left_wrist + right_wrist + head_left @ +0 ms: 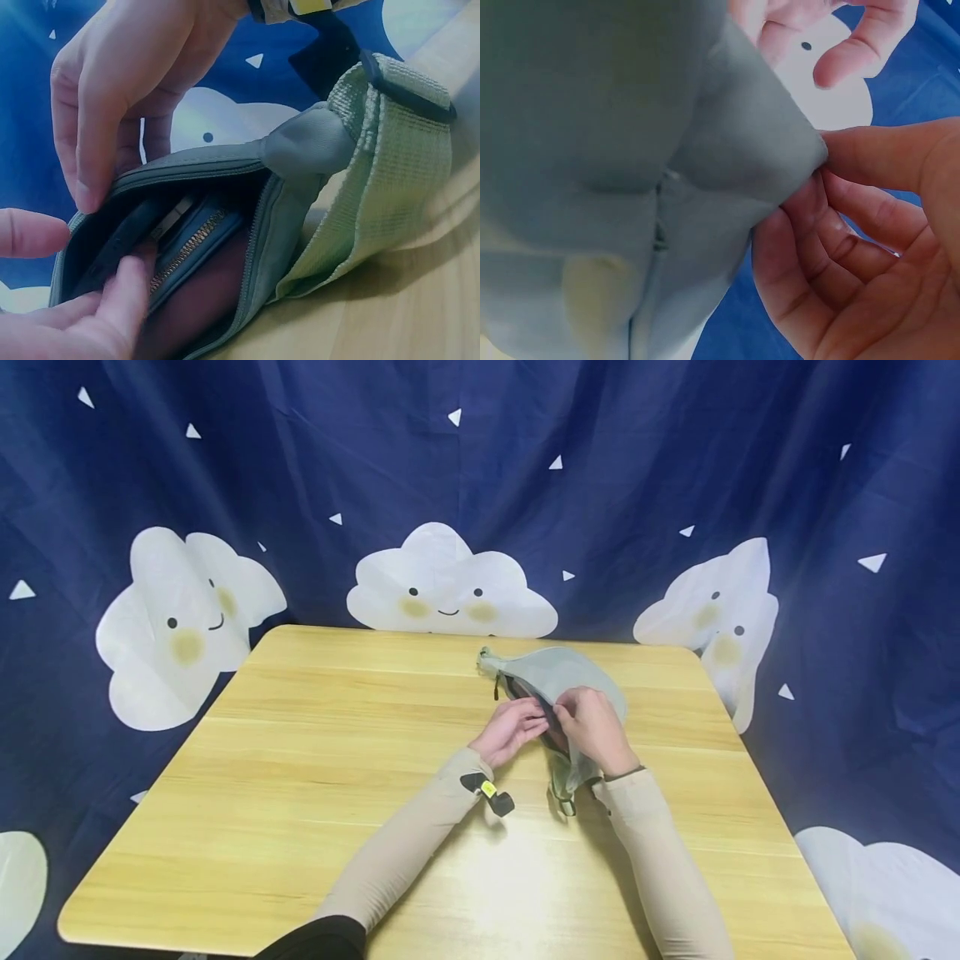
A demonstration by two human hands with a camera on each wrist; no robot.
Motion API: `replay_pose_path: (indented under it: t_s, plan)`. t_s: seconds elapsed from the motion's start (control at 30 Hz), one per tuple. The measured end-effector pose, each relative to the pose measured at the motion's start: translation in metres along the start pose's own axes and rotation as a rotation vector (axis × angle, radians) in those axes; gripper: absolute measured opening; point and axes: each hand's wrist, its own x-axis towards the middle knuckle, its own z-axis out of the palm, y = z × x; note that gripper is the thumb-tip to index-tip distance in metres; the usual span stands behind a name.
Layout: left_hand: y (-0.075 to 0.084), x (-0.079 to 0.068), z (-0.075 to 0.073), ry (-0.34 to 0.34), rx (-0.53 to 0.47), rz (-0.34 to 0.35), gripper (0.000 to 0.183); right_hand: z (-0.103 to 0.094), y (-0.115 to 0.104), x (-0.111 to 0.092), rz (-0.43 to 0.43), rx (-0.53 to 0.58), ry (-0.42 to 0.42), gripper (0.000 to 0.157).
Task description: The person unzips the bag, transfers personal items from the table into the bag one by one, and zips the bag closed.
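Observation:
A grey-green waist bag (581, 672) lies on the table with its zipped mouth spread apart. My right hand (597, 728) pinches the bag's edge between thumb and fingers, as the right wrist view shows close up. The left hand (512, 729) reaches its fingers into the mouth, with the thumb held apart outside. Inside, the left wrist view shows a dark item with a gold-toothed zipper (187, 251), and a slim dark object (124, 236) beside it. The left fingertips touch these contents; whether they grasp anything is hidden. A brownish-pink surface (202, 307) shows deeper in.
The bag's pale green webbing strap (397, 165) with a dark buckle is bunched at one end. A wooden table (300, 777) bears the bag near its far right part. Behind it hangs a dark blue curtain (637, 485) with white clouds.

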Motion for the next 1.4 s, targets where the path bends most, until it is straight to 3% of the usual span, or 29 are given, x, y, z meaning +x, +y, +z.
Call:
replay_pose_path:
  t_s: [0.27,0.53,0.9,1.4]
  plan:
    - [0.005,-0.002,-0.003,-0.016,-0.021,-0.020,0.019,0.001,0.001,0.000,-0.001,0.004,0.000,0.009]
    - [0.006,-0.004,-0.011,-0.032,-0.068,-0.015,0.044,0.002,0.002,0.000,-0.011,0.000,0.001,0.010]
    - [0.008,-0.008,-0.020,-0.084,-0.045,-0.032,0.049,0.003,0.001,0.000,-0.011,-0.008,0.000,0.011]
    - [0.009,-0.007,-0.020,-0.134,-0.177,-0.095,0.055,0.004,0.001,0.000,-0.007,-0.005,-0.008,0.010]
